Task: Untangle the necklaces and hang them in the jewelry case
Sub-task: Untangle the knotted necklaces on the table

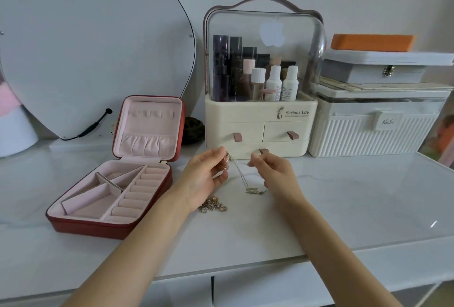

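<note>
A white marble-look tabletop [344, 196] fills the frame. At centre, the left hand [204, 179] and right hand [275, 174] each pinch a thin chain [242, 174], apparently one strand. A tangled pile [213, 206] lies below; the open jewelry case [118, 184] at left holds nothing yet.

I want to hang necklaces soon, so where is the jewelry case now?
In the head view the jewelry case lies open on the table's left side, left of the left hand, with its lid upright before the mirror.
</note>
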